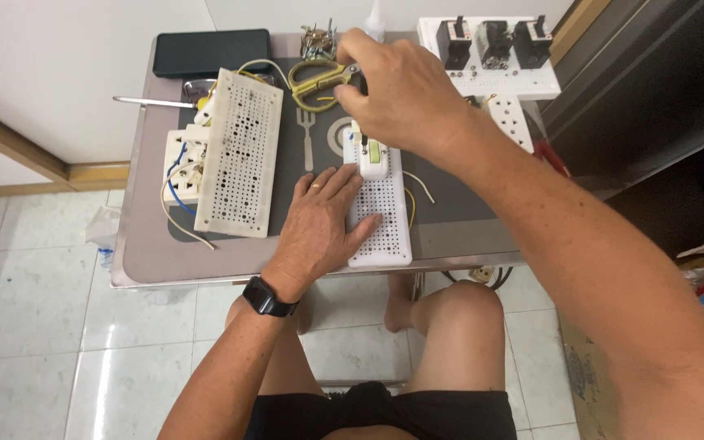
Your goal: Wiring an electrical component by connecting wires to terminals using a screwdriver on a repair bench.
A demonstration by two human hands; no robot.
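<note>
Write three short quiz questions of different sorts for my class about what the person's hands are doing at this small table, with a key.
1. True or false: the left hand lies flat on the white perforated board.
2. What does the right hand touch? A) the yellow-handled scissors B) the black phone C) the fork
3. Fill in: the left wrist wears a black ____.

Key: 1 true; 2 A; 3 watch.

Three white perforated plastic boards lie on the table: one at the left (239,152), one near the middle (381,220) and one far right (490,57) carrying three black breakers (495,42). One pair of yellow-handled scissors (317,81) and one dark flat case (211,51) sit at the far edge.
</note>
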